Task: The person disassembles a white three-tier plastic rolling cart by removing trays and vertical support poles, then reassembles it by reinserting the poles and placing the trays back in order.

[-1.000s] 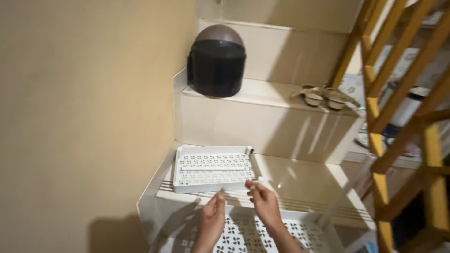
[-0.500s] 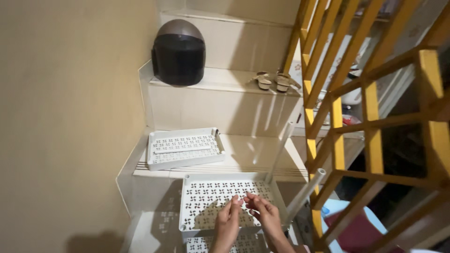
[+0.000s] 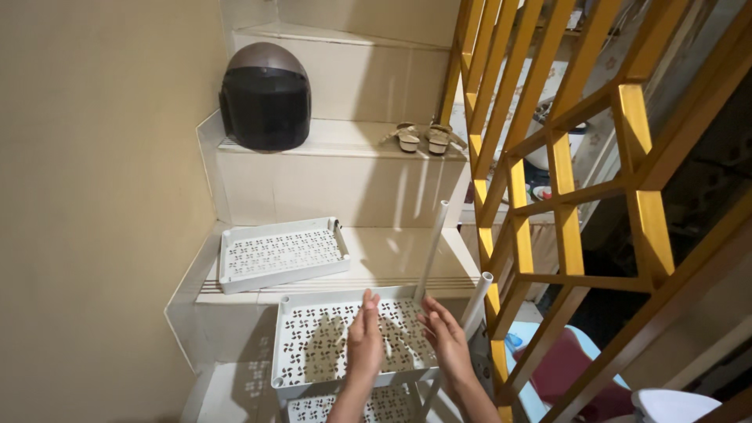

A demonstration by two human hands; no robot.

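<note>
My left hand (image 3: 364, 337) and my right hand (image 3: 446, 338) hover side by side, palms facing each other, over a white perforated plastic shelf tray (image 3: 313, 345). Both hands are empty with fingers extended. Two white tubes rise at the tray's right side: a thin one (image 3: 432, 249) and a thicker one (image 3: 478, 298) just right of my right hand. Another perforated tier (image 3: 313, 409) shows below the tray. A second loose white perforated tray (image 3: 280, 252) lies on the stair step above.
A dark helmet (image 3: 265, 95) sits on a higher step, with a pair of sandals (image 3: 423, 137) to its right. A yellow stair railing (image 3: 564, 196) runs along the right. A beige wall (image 3: 94, 196) closes the left side.
The view has shifted so the stairs sit further left and the railing fills the right. My hands have separated slightly and now hover above the tray with fingers straight.
</note>
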